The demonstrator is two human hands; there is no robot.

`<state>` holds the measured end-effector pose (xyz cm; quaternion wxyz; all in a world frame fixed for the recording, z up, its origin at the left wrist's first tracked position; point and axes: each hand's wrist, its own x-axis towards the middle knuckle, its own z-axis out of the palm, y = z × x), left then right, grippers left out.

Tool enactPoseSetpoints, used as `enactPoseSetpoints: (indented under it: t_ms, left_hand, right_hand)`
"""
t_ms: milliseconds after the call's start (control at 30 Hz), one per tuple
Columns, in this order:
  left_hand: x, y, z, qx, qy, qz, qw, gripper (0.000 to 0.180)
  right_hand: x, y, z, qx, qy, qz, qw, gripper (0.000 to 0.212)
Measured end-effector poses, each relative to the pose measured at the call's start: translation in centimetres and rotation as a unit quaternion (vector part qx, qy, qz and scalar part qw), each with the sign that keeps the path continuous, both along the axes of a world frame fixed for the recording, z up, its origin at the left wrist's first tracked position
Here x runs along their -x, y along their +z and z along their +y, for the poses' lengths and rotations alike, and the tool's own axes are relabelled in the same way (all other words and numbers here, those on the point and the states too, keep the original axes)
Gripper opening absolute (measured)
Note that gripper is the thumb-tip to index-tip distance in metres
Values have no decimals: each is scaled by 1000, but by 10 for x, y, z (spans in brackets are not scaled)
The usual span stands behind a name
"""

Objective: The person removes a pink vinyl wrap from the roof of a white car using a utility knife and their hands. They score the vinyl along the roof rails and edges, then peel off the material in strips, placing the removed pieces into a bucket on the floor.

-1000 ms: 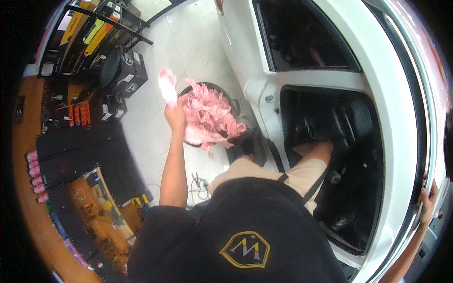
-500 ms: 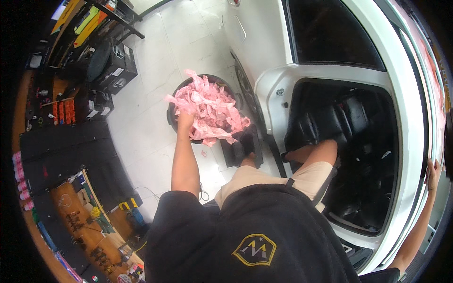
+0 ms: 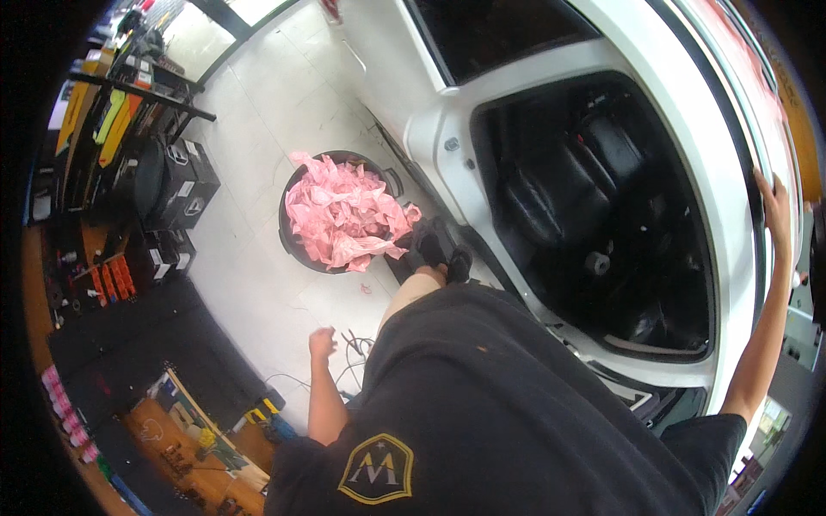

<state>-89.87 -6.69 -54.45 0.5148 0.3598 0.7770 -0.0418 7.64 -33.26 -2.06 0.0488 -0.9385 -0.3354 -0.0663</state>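
My left hand (image 3: 323, 344) hangs over the floor on the near side of the bin, its fingers curled in and nothing showing in them. Up on the right, my right hand (image 3: 773, 206) grips the roof edge (image 3: 757, 236) of a white car (image 3: 460, 142). Crumpled pink plastic film (image 3: 348, 211) fills a round black bin (image 3: 288, 236) to above its rim. Some of that film spills over the side nearest my feet. The car's side is open beside me, showing black seats (image 3: 538, 202).
My black-shod feet (image 3: 439, 249) are close to the bin, by the car's sill. Loose cables (image 3: 354, 348) lie on the pale tiles (image 3: 249, 146). On the left are black cases (image 3: 194, 185), a shelf rack and a wooden tool bench (image 3: 172, 430). A round roll (image 3: 596, 262) shows inside the car.
My left hand has let go of the pink film and drawn back toward me. The leg that was inside the car is out, both feet now beside the bin. My right hand stays on the roof edge.
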Motion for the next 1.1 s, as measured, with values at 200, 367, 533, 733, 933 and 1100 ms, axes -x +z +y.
enactPoseSetpoints:
  t_ms: [200,367,533,733,933,1100]
  left_hand:
    - [-8,40,-31,8,27,19,999,31]
    - [-65,52,6,-74,6,-49,996,30]
    - [-153,57,28,-86,-111,-98,985,29]
    - [-226,59,65,-102,-228,-136,959,30]
    - [-269,37,106,-190,-240,-162,938,31]
    - [-341,53,157,-311,-337,-177,871,35]
  right_hand:
    - [6,3,9,7,108,-38,993,63]
    - [23,13,16,50,16,-32,998,85]
    - [23,5,19,32,51,-58,996,92]
    - [35,5,13,17,44,-114,992,90]
    - [81,24,50,-10,-50,11,999,78]
    - [79,34,45,9,-26,-8,1000,66]
